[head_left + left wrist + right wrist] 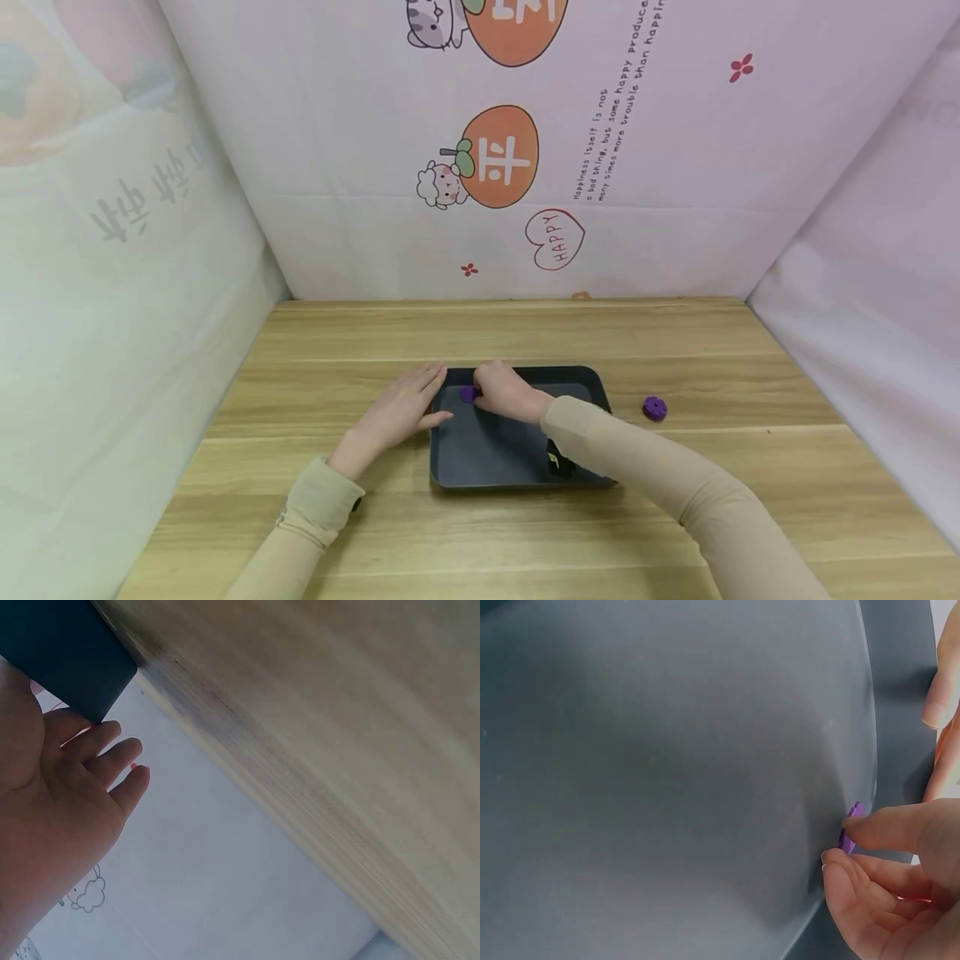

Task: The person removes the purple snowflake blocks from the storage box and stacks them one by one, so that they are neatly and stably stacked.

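Note:
A dark grey rectangular tray [487, 454] lies on the wooden table. Over its far left part, my right hand [510, 392] pinches a small, flat purple disc [468, 394] between thumb and fingers. The right wrist view shows this disc [851, 829] tilted on edge, close to the tray's wall. My left hand [401, 408] rests against the tray's left rim, fingers nearly straight near the far corner and thumb reaching over the edge. Seen from the left wrist, its fingers [112, 761] touch the tray's corner [97, 682].
Right of the tray, a purple scalloped disc [655, 408] with holes lies on the wooden table [525, 542]. A black object with a yellow-green mark [558, 461], partly hidden by the right sleeve, is at the tray's near right. Printed white cloth [360, 167] hangs behind and at both sides.

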`<control>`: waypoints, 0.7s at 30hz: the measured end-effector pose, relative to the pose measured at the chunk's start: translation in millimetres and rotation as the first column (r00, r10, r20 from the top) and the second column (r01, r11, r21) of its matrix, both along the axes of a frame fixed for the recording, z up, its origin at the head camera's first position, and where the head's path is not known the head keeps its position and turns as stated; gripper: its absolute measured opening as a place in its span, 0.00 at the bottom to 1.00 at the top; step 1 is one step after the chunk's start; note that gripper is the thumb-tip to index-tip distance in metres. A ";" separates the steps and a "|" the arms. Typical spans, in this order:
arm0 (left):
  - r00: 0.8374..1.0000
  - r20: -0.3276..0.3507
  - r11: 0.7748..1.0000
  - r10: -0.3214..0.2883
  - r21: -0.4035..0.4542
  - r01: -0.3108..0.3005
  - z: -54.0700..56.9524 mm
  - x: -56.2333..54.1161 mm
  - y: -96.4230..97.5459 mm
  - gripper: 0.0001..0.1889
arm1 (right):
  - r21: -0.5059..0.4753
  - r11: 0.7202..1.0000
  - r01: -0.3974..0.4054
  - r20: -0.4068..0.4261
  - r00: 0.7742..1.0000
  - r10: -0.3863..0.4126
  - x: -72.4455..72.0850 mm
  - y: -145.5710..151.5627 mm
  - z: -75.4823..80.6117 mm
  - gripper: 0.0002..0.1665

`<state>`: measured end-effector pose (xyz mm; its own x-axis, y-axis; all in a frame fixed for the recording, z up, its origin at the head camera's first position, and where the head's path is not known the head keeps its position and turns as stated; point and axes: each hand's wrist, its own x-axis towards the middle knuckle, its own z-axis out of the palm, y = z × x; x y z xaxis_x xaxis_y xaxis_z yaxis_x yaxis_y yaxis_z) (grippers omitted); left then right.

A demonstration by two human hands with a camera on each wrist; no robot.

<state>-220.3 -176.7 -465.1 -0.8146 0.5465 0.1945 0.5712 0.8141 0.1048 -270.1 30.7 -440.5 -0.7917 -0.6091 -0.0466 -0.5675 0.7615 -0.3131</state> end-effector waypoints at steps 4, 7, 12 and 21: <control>1.000 0.008 1.000 -0.003 0.004 0.003 0.1 -0.2 0.1 0.39 | -0.017 1.000 -0.011 -0.002 1.000 0.011 -0.6 0.5 -0.9 0.16; 1.000 0.013 1.000 -0.002 0.011 0.002 0.1 -0.4 0.1 0.39 | -0.030 0.999 -0.016 0.005 1.000 0.016 -0.8 0.6 -1.2 0.15; 1.000 0.009 1.000 -0.002 0.004 0.002 -0.4 -0.5 0.2 0.39 | -0.023 1.000 -0.011 0.009 1.000 0.011 0.0 -0.1 -2.2 0.09; 1.000 0.009 1.000 -0.003 0.006 0.003 -0.6 -1.0 0.0 0.39 | 0.001 1.000 -0.031 -0.020 0.999 0.031 0.6 -3.9 -3.5 0.05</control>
